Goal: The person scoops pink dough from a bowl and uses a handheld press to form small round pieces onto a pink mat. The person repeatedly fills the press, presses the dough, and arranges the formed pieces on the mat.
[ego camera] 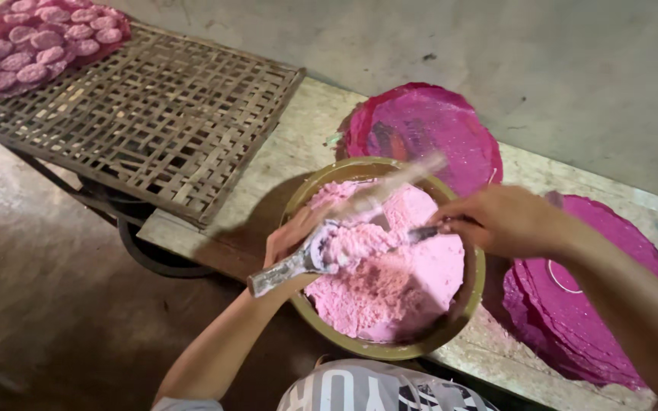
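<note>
Our left hand [287,240] has its fingers clamped on a scoop [298,262] over the bowl [390,350] of pink dough [390,281] on the table [489,358], while our right hand [500,221] grips a spoon [424,233] that scrapes it. We judge that sticky dough could cling or drop past the rim, or a hard push could tip the bowl off the table edge.
</note>
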